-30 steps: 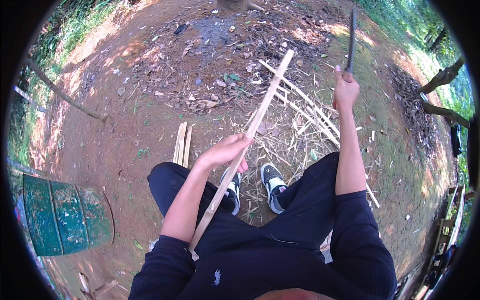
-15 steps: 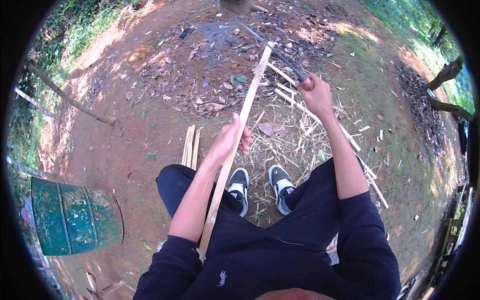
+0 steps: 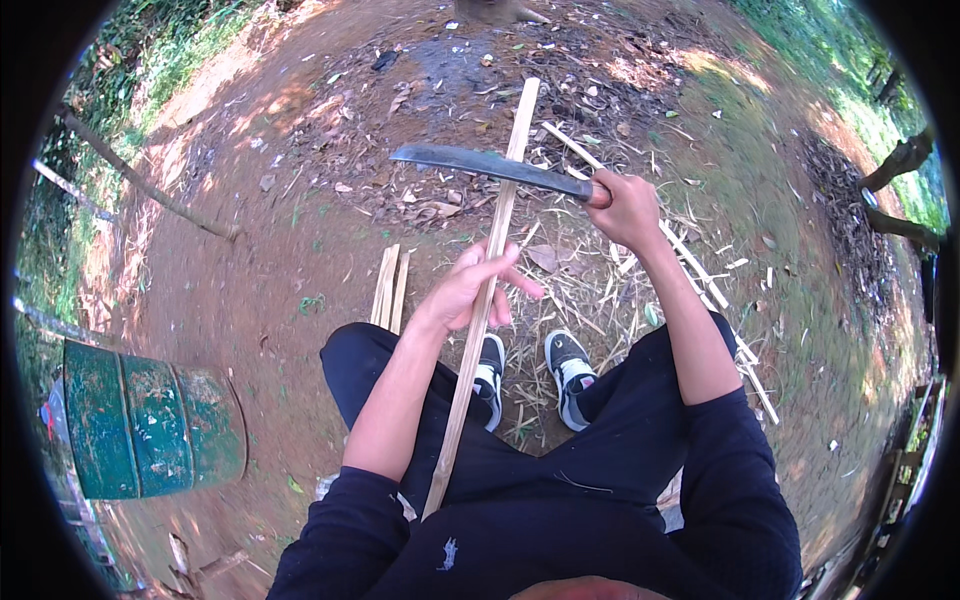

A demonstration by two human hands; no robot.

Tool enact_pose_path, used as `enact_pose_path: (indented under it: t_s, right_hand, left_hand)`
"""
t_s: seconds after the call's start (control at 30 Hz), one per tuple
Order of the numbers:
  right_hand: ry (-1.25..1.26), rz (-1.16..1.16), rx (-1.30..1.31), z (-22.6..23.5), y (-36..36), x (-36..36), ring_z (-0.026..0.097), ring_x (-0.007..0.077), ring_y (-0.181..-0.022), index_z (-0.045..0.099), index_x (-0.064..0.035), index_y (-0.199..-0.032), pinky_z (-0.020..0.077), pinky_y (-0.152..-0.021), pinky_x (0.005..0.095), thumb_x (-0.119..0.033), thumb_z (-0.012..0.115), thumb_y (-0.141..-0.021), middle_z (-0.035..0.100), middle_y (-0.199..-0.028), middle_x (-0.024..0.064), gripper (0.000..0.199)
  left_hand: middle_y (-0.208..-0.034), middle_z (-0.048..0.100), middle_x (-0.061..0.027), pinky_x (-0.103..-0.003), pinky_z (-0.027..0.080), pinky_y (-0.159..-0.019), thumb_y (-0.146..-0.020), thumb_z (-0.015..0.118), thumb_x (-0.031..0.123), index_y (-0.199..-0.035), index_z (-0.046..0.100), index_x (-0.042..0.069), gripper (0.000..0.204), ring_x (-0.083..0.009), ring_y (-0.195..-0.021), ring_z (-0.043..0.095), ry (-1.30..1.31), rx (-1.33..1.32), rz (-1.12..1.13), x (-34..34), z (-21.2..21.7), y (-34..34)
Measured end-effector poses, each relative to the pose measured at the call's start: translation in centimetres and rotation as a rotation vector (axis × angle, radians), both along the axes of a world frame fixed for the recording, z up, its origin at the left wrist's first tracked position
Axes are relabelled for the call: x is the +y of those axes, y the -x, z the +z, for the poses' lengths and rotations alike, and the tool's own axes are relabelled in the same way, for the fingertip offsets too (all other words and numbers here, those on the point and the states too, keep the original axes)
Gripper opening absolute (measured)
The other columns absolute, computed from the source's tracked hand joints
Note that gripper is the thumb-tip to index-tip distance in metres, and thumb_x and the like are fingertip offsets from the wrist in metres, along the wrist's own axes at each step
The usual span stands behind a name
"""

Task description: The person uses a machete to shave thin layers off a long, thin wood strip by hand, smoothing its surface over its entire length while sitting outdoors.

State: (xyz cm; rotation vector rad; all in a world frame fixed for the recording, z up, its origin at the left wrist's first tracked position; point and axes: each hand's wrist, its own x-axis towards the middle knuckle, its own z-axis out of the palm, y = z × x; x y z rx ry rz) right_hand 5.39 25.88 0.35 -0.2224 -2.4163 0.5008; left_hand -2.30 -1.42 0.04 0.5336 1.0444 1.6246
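A: Your left hand (image 3: 470, 290) holds the strip (image 3: 472, 350) loosely, its fingers partly spread; the strip slants from the upper centre of the frame to the lower centre.
B: Your right hand (image 3: 628, 210), right of centre, clenches the knife (image 3: 465, 160) by its handle. The blade crosses the strip; I can't tell if they touch.
A: Best firm up your left hold, fingers well below the blade.
B: And angle your strokes shallow, away from those fingers.
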Motion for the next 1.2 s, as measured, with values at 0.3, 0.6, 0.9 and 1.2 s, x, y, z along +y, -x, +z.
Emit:
enact_pose_path:
  t_s: [0.3, 0.6, 0.9, 1.2]
  right_hand:
    - [-0.138, 0.059, -0.006, -0.7, 0.1, -0.9, 0.064, 0.0302, -0.055, 0.058, -0.0093, -0.071, 0.0489, -0.051, 0.0419, -0.017, 0.066, -0.073, 0.063, -0.062, 0.0091, 0.011]
    - [-0.249, 0.159, -0.001, -1.4, 0.4, -2.7, 0.065, 0.0284, -0.058, 0.058, -0.0109, -0.074, 0.0497, -0.051, 0.0409, -0.017, 0.069, -0.067, 0.064, -0.065, 0.0071, 0.015]
    - [-0.168, 0.149, 0.003, -0.6, 0.3, -3.0, 0.062, 0.0308, -0.055, 0.058, -0.0106, -0.072, 0.0474, -0.05, 0.0426, -0.013, 0.064, -0.065, 0.06, -0.061, 0.0078, 0.01]
    - [-0.205, 0.314, -0.033, -0.3, -0.3, -5.1, 0.061, 0.0318, -0.054, 0.052, -0.0092, -0.066, 0.0475, -0.049, 0.0429, -0.013, 0.063, -0.065, 0.058, -0.059, 0.0096, 0.012]
  left_hand:
    - [-0.06, 0.045, 0.0015, -0.022, 0.041, -0.038, -0.107, 0.027, 0.046, -0.104, 0.052, 0.006, 0.047, -0.0125, -0.045, 0.049, 0.027, -0.05, 0.118, 1.0, -1.5, -1.5]
    - [-0.057, 0.035, 0.004, -0.021, 0.031, -0.034, -0.106, 0.024, 0.05, -0.093, 0.046, 0.011, 0.047, -0.0071, -0.038, 0.035, -0.06, -0.3, 0.102, 1.4, -2.0, -2.0]
    - [-0.054, 0.033, 0.0052, -0.02, 0.027, -0.032, -0.107, 0.024, 0.049, -0.088, 0.042, 0.013, 0.045, -0.0066, -0.035, 0.03, 0.01, -0.14, 0.153, 1.6, -1.3, -2.3]
    - [-0.054, 0.031, 0.0051, -0.022, 0.025, -0.033, -0.107, 0.027, 0.045, -0.087, 0.039, 0.012, 0.041, -0.0064, -0.036, 0.03, 0.125, 0.004, 0.188, 1.6, -1.0, -3.1]
